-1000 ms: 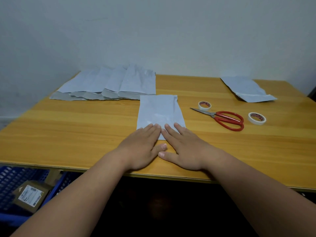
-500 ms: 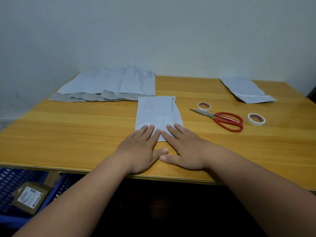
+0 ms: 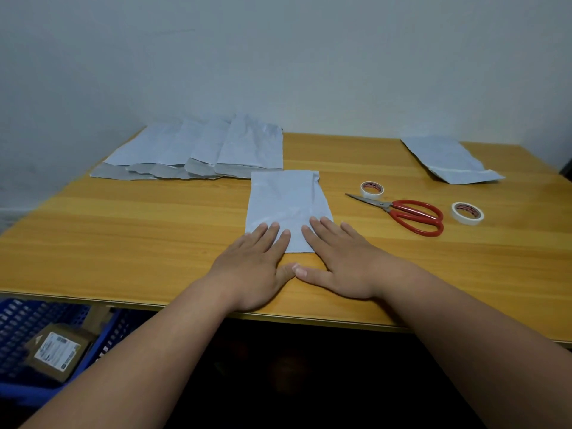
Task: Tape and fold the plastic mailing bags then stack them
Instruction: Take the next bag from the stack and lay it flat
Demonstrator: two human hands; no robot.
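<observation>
On the table (image 3: 130, 243), mailing bag (image 3: 286, 202) lies lengthwise away from the person; left hand (image 3: 257, 270) and right hand (image 3: 340, 267), fingers flat, press its near edge.

Your table (image 3: 123, 236) is smooth, lightly glossy wood-grain. The mailing bag (image 3: 286, 202) under your fingers (image 3: 320, 226) is thin, faintly creased grey plastic with a soft sheen. The scissors (image 3: 402, 213) pair bare metal blades with glossy red handles.
</observation>
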